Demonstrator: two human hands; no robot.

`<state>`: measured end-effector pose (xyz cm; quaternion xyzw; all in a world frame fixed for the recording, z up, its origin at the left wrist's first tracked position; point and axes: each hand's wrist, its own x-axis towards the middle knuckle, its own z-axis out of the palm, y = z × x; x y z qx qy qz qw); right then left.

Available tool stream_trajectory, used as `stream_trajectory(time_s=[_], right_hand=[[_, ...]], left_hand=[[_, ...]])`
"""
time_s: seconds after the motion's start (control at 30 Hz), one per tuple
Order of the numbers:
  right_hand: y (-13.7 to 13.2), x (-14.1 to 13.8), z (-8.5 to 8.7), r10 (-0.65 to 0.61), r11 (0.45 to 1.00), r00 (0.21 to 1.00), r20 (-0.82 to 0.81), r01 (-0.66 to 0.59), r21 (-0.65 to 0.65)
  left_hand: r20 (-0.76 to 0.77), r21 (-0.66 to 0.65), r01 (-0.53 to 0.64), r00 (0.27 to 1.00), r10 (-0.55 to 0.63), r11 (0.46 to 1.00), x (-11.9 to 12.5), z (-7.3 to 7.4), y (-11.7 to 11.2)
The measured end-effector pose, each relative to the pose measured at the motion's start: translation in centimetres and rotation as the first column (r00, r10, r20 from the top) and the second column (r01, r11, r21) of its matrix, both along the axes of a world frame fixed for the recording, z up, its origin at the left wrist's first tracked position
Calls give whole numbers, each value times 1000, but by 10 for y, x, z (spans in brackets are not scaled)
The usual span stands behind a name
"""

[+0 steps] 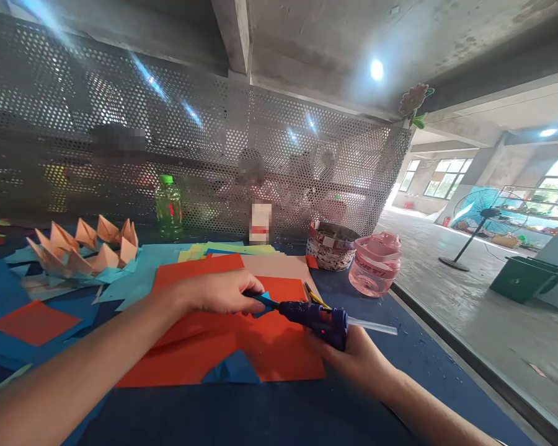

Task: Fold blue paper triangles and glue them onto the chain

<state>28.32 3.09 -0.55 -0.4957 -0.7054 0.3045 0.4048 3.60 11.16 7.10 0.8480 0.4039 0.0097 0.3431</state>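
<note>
My right hand (353, 356) is closed round the handle of a dark blue glue gun (314, 316), whose clear glue stick (374, 326) pokes out at the back. The gun's nozzle points left and meets a small folded piece of blue paper (261, 303) pinched in my left hand (227, 291). Beneath both hands lie sheets of red-orange paper (177, 356). Another folded blue paper piece (232, 368) rests at their front edge. Scissors (317, 297) with yellow on them lie partly hidden behind the gun.
A ring of folded orange paper points (86, 248) stands at the left, near a red square (35, 322). A green-capped bottle (168, 204), a round tin (332, 244) and a pink cup (376, 263) stand at the back. Behind them rises a perforated metal screen (204, 142).
</note>
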Motion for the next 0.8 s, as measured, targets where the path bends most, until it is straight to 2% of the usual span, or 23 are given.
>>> stream_trajectory(time_s=[0.2, 0.43, 0.63, 0.8], right_hand=[[1, 2, -2, 34, 999, 997, 63, -34, 7], [2, 4, -4, 19, 1000, 998, 68, -18, -14], [1, 4, -5, -6, 1000, 993, 117, 3, 31], [2, 4, -5, 30, 996, 983, 179, -44, 77]], left_hand=[[-22, 22, 7, 1000, -7, 1000, -1, -2, 1], [-28, 19, 3, 1000, -2, 1000, -1, -3, 2], [-19, 9, 1, 1000, -1, 1000, -1, -3, 3], [-57, 24, 4, 998, -3, 1000, 0, -1, 1]])
